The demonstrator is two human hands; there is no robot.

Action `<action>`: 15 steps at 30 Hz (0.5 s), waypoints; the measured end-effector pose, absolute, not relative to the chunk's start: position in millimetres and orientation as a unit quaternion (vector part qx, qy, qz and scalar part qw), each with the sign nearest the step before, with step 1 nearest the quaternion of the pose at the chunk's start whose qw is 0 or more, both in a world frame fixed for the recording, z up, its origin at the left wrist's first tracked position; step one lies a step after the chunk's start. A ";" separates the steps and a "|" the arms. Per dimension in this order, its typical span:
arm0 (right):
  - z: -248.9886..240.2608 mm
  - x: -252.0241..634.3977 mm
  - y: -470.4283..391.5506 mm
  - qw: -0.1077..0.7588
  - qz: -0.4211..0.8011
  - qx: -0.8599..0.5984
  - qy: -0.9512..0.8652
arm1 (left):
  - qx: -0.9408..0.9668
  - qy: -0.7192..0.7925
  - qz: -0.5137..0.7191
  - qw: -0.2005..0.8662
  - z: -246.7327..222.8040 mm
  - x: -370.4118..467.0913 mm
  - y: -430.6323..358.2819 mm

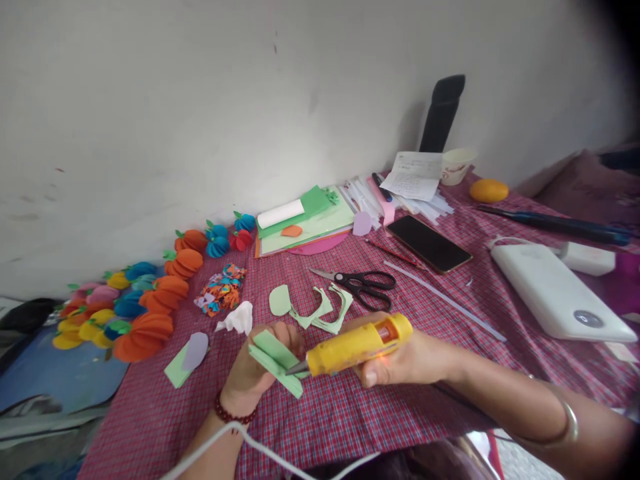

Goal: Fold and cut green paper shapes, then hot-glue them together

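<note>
My left hand (267, 347) is closed on folded light green paper (280, 363), its panels fanned out. My right hand (395, 360) grips a yellow hot glue gun (345, 345). The gun's grey nozzle touches or nearly touches the green paper; I cannot tell which. Beyond my hands lie a rounded green paper piece (280, 300) and curved green offcuts (325, 310). Black-handled scissors (365, 283) rest past the glue gun, blades partly apart. Left of my left hand are a crumpled white tissue (239, 320) and a green strip with a lilac paper shape (193, 353).
Several colourful paper pumpkins (150, 327) stand at the left, beside a pile of scraps (220, 290). Paper sheets (310, 217) lie near the wall. A phone (429, 243), a clear glue stick (445, 300) and a white power bank (560, 290) sit rightward. A white cable (260, 447) crosses in front.
</note>
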State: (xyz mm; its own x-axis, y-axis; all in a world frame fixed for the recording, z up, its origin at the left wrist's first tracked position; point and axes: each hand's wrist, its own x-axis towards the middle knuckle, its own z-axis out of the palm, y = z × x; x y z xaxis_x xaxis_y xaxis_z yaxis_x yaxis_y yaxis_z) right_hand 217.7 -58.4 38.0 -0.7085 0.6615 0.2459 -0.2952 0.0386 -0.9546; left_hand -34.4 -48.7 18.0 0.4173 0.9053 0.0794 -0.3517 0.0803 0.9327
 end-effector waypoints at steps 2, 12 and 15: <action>37.7 217.6 -58.5 0.349 0.679 -0.148 -0.628 | 0.492 0.262 0.464 0.689 19.3 -32.7 -48.4; 36.0 217.9 -57.8 0.338 0.683 -0.150 -0.630 | 0.488 0.269 0.448 0.699 23.5 -29.4 -48.2; 35.1 217.5 -57.5 0.342 0.685 -0.148 -0.626 | 0.496 0.299 0.445 0.683 24.9 -30.6 -49.0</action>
State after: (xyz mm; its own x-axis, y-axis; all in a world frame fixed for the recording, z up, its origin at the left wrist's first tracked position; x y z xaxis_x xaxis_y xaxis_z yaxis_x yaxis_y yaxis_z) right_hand 217.5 -57.5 35.1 -0.7224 0.6538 0.2251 -0.2833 0.0173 -0.9589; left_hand -30.6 -49.0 24.9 0.4250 0.9046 0.0324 -0.3103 0.1120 0.9440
